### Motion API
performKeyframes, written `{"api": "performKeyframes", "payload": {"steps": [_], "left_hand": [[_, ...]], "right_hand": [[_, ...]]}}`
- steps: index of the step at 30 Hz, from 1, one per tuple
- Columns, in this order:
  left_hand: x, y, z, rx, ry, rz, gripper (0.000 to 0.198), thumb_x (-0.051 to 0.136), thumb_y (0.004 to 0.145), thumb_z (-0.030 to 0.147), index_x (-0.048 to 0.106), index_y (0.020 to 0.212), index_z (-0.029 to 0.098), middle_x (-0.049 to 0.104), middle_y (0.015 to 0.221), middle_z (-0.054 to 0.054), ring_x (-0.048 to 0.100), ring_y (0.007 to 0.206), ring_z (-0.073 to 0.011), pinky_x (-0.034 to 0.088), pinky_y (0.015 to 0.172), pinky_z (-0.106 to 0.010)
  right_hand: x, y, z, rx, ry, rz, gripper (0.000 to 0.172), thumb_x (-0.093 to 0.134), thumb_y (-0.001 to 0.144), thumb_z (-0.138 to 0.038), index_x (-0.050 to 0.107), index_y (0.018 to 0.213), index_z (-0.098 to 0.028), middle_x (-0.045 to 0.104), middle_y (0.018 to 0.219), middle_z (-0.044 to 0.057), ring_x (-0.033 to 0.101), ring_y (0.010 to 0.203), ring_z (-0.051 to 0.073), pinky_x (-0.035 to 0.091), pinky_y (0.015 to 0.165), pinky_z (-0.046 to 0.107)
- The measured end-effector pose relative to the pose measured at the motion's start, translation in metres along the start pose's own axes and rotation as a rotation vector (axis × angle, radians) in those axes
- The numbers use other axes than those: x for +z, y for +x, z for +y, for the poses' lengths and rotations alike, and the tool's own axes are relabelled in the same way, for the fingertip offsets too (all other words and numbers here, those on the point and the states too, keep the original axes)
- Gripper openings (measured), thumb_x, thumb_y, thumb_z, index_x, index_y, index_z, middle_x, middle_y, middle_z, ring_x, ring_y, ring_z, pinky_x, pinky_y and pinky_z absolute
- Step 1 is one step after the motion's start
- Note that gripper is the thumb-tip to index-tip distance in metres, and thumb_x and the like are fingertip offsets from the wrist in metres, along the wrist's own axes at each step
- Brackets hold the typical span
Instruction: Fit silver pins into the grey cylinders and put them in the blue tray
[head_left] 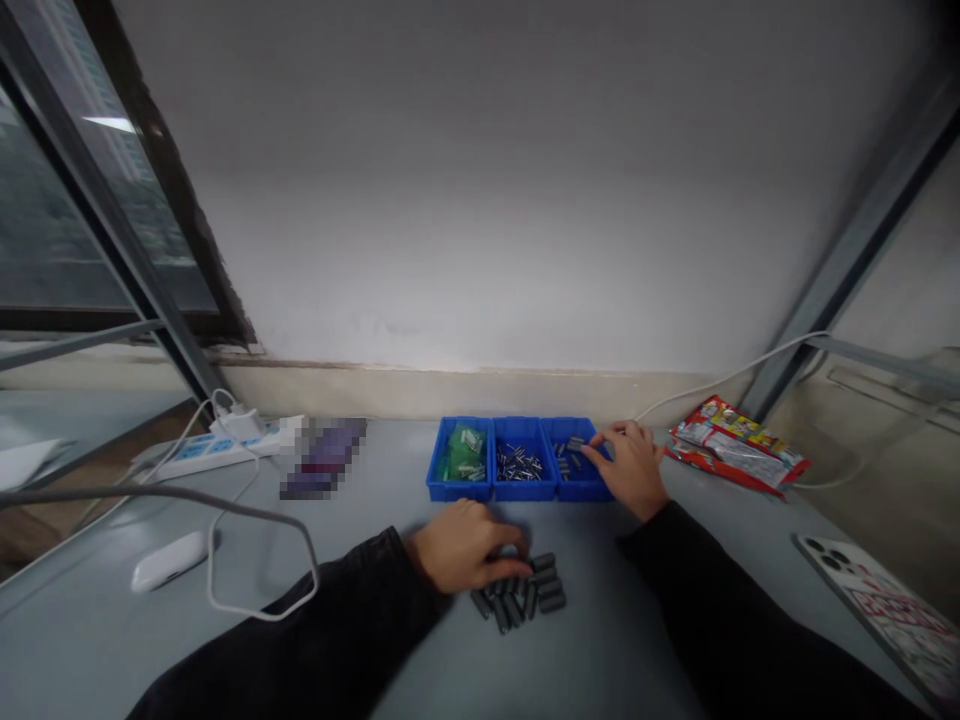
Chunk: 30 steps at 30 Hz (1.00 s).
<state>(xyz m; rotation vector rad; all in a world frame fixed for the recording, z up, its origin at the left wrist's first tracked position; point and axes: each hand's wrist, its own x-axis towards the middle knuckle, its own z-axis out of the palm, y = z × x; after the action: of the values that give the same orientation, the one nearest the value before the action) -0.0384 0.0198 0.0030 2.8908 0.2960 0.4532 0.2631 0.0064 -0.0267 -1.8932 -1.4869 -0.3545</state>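
My left hand (471, 548) rests over a small pile of dark grey cylinders (512, 607) on the table. Its fingers are curled, and thumb and forefinger come close together at the pile's upper edge; whatever they grip is hidden. Over the rightmost blue bin (586, 490) reaches my right hand (628, 465), thumb and forefinger a little apart above small grey cylindrical pieces (566, 464). Nothing shows between those fingertips. The middle blue bin (525, 491) holds many thin silvery pins (519, 464). In the left blue bin (459, 491) lies a green bag (454, 460) with shiny metal pieces.
A red snack packet (739, 445) lies to the right, with a phone (874, 600) nearer me. On the left are a power strip (217, 452), a white case (171, 562), a blurred purple item (324, 458) and a loose cable (255, 505). A wall stands behind the bins.
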Motion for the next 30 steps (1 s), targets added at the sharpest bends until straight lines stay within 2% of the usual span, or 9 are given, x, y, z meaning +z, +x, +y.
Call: {"api": "performKeyframes", "payload": {"steps": [4,7,9,13,16,20,24,30], "left_hand": [[0.0,0.0,-0.001,-0.005,0.015,-0.004,0.023,0.062,0.096,0.043,0.073,0.094,0.023,0.065,0.057,0.001,0.064,0.052,-0.0153,0.034,0.047,-0.026],[-0.001,0.001,-0.001,-0.004,0.012,-0.011,0.022,0.062,0.097,0.042,0.073,0.093,0.023,0.065,0.057,0.001,0.064,0.052,-0.0155,0.034,0.047,-0.026],[-0.002,0.001,0.0,0.005,0.007,-0.005,0.023,0.062,0.096,0.043,0.073,0.093,0.023,0.065,0.057,0.001,0.063,0.052,-0.0152,0.035,0.047,-0.026],[-0.002,0.001,0.002,0.002,-0.013,-0.015,0.024,0.064,0.095,0.045,0.073,0.093,0.023,0.063,0.054,0.002,0.062,0.05,-0.0147,0.035,0.047,-0.025],[-0.003,0.001,0.003,-0.008,-0.018,-0.036,0.024,0.064,0.094,0.046,0.073,0.093,0.024,0.064,0.055,0.003,0.061,0.051,-0.0142,0.035,0.048,-0.025],[-0.004,0.001,0.003,-0.04,0.007,-0.08,0.024,0.062,0.096,0.047,0.072,0.094,0.025,0.065,0.057,0.002,0.062,0.053,-0.0149,0.033,0.05,-0.026],[-0.005,0.001,0.002,-0.047,0.007,-0.107,0.026,0.059,0.098,0.047,0.072,0.097,0.025,0.066,0.061,0.001,0.064,0.057,-0.0156,0.035,0.052,-0.026],[-0.005,0.002,0.003,-0.056,-0.003,-0.113,0.026,0.06,0.097,0.046,0.073,0.096,0.023,0.067,0.061,0.0,0.062,0.056,-0.0155,0.036,0.052,-0.026]], "right_hand": [[-0.004,0.003,-0.002,-0.007,0.028,0.062,0.024,0.057,0.095,-0.042,0.072,0.106,-0.026,0.059,0.118,0.01,0.048,0.109,0.032,0.03,0.089,0.045],[-0.01,0.004,-0.008,-0.069,0.091,0.081,0.028,0.049,0.101,-0.041,0.068,0.103,-0.021,0.066,0.102,0.007,0.056,0.1,0.026,0.028,0.091,0.042],[-0.012,0.004,-0.013,-0.139,0.123,0.024,0.034,0.044,0.104,-0.043,0.066,0.093,-0.019,0.068,0.088,0.005,0.06,0.089,0.022,0.028,0.09,0.039],[-0.013,0.001,-0.02,-0.272,0.101,-0.183,0.048,0.034,0.108,-0.043,0.061,0.078,-0.018,0.067,0.074,0.003,0.061,0.076,0.019,0.029,0.084,0.036],[-0.012,-0.003,-0.021,-0.36,0.045,-0.289,0.047,0.028,0.11,-0.038,0.066,0.09,-0.019,0.071,0.081,0.003,0.062,0.076,0.019,0.028,0.085,0.037],[-0.01,-0.009,-0.018,-0.446,-0.054,-0.26,0.045,0.026,0.11,-0.031,0.069,0.108,-0.021,0.073,0.101,0.006,0.062,0.092,0.022,0.023,0.097,0.044],[-0.009,-0.011,-0.017,-0.407,0.018,-0.229,0.041,0.028,0.11,-0.031,0.068,0.11,-0.023,0.072,0.11,0.004,0.061,0.103,0.021,0.016,0.104,0.048],[-0.012,-0.01,-0.022,-0.373,0.088,-0.21,0.039,0.031,0.11,-0.034,0.067,0.107,-0.022,0.072,0.112,0.003,0.061,0.105,0.02,0.023,0.098,0.043]]}}
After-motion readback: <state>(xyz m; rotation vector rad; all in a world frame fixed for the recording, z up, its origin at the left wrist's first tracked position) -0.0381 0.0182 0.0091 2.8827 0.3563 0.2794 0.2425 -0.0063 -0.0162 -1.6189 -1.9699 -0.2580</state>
